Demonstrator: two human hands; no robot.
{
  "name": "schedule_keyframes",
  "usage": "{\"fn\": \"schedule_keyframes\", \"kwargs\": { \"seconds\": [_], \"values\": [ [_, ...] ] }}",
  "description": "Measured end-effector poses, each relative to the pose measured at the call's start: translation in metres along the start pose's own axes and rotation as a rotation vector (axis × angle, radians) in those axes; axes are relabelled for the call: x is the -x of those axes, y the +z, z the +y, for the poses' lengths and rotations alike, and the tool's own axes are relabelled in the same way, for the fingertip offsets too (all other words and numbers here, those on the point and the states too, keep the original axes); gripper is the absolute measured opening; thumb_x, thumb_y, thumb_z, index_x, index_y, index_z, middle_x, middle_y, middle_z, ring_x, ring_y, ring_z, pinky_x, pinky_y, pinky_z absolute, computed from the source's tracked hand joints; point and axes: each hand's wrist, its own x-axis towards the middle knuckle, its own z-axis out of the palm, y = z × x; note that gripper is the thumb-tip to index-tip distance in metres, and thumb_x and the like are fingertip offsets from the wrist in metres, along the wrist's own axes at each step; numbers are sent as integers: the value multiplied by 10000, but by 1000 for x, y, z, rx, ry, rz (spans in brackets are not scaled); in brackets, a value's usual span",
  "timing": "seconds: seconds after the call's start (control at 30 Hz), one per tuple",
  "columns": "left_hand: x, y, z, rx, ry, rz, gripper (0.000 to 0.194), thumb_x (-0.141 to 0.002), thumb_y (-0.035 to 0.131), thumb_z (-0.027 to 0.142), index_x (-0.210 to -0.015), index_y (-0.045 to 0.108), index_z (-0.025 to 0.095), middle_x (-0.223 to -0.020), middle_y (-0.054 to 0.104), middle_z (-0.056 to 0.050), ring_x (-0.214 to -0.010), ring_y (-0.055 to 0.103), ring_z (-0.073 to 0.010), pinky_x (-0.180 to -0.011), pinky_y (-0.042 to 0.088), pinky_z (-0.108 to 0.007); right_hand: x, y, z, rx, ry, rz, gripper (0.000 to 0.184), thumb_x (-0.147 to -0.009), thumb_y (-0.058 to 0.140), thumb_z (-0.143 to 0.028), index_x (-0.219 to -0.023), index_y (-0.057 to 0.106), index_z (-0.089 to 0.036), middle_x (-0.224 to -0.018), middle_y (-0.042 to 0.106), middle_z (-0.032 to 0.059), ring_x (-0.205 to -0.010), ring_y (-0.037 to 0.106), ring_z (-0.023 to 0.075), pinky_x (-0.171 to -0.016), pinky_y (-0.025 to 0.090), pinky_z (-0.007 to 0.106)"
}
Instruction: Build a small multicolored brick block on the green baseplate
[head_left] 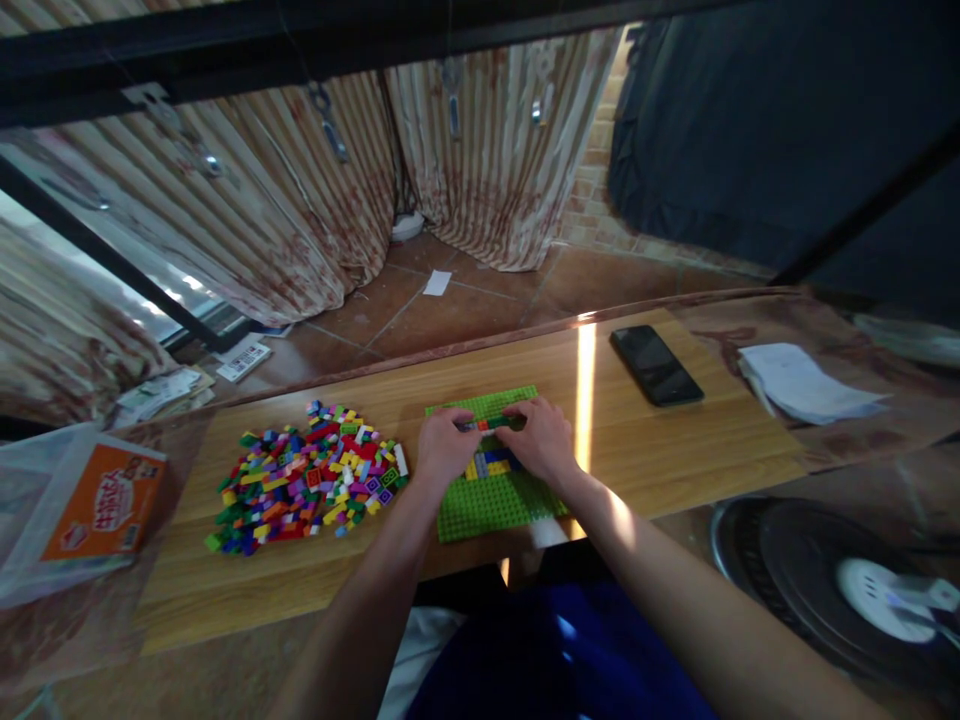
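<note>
A green studded baseplate (491, 510) lies on the wooden board in front of me, with yellow, grey and blue bricks (491, 464) pressed onto its middle. Just beyond them, a short row of toy bricks (484, 426), with orange and green among its colours, spans the gap between my fingers. My left hand (444, 445) is closed at the left end of this row. At its right end, the fingers of my right hand (541, 440) pinch the green part. Whether the row rests on the studs or is slightly raised, I cannot tell. My fingers hide some of the plate.
Left of the baseplate spreads a heap of loose multicoloured bricks (315, 480). A black phone (656, 365) lies to the right on the wooden board (720, 440), near white papers (810, 383). An orange-labelled plastic box (105, 500) stands far left; a round fan (810, 570) is lower right.
</note>
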Motion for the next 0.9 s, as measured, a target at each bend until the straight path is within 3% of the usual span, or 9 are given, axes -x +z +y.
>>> {"fn": "schedule_keyframes", "kwargs": {
  "seconds": [0.4,0.73,0.83,0.9],
  "values": [
    [-5,-3,2,-24,-23,-43,158,-698,720,124,-854,723,150,-801,729,-54,-746,663,-168,-702,512,-274,2,-2,-2,-34,25,-39,238,-749,674,-348,-955,722,-238,-985,632,90,-960,507,285,-815,378,417],
    [-5,-2,-6,7,55,-54,121,-706,718,138,-826,706,147,-759,705,-38,-726,643,-150,-720,519,-282,3,1,1,-37,-4,15,214,-731,692,-339,-920,737,-248,-955,651,84,-953,538,273,-831,406,415],
    [-5,-3,-7,36,72,-56,116,-699,714,119,-809,706,154,-764,711,-34,-731,650,-152,-732,527,-287,-1,0,8,-138,-15,-15,233,-723,697,-365,-918,743,-247,-979,672,83,-966,568,267,-846,434,421],
    [-3,-6,-6,61,87,-47,127,-714,687,101,-826,709,158,-800,722,-38,-756,661,-155,-752,532,-288,-5,-2,16,-323,3,-60,256,-736,670,-380,-927,737,-224,-960,695,76,-906,608,236,-817,472,397]
  ]
}}
